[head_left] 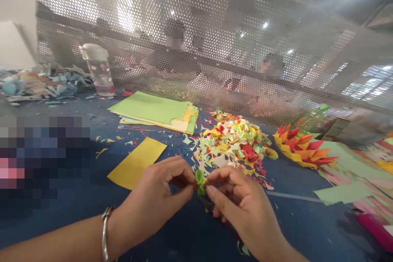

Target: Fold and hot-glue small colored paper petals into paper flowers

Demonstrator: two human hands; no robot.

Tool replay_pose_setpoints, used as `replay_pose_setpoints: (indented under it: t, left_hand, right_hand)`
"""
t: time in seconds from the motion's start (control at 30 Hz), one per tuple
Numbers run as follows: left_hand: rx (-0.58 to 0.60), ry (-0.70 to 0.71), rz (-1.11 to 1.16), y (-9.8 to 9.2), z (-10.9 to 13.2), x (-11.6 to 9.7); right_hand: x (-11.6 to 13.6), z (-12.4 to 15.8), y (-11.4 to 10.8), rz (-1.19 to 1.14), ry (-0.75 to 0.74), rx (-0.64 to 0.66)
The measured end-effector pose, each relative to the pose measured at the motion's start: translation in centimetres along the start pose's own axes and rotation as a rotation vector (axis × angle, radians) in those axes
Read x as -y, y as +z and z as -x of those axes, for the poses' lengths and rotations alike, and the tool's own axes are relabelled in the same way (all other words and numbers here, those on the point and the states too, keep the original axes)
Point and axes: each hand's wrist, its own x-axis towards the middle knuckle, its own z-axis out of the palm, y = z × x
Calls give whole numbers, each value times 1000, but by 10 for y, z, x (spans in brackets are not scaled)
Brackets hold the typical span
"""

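My left hand (159, 196) and my right hand (239, 202) meet low in the middle of the view, above a dark blue table (61, 225). Both pinch a small folded green paper piece (200, 181) between their fingertips. A silver bangle sits on my left wrist. Just beyond the hands lies a heap of small folded paper pieces (236, 141) in red, yellow, green and white. A yellow paper sheet (136, 161) lies flat to the left of my left hand.
A stack of green and yellow sheets (153, 110) lies further back. A row of red, orange and yellow folded points (302, 149) and loose pastel sheets (353, 176) sit right. A clear bottle (98, 69) stands at back left before a perforated metal screen (215, 28); people sit behind it.
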Motion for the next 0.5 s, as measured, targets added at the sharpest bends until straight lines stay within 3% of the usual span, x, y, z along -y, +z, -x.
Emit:
replay_pose_setpoints:
  t: [0.5]
  left_hand:
    - [93,-48,-76,2,1,2]
  right_hand:
    - [-1,-2,-1,-39,0,-34]
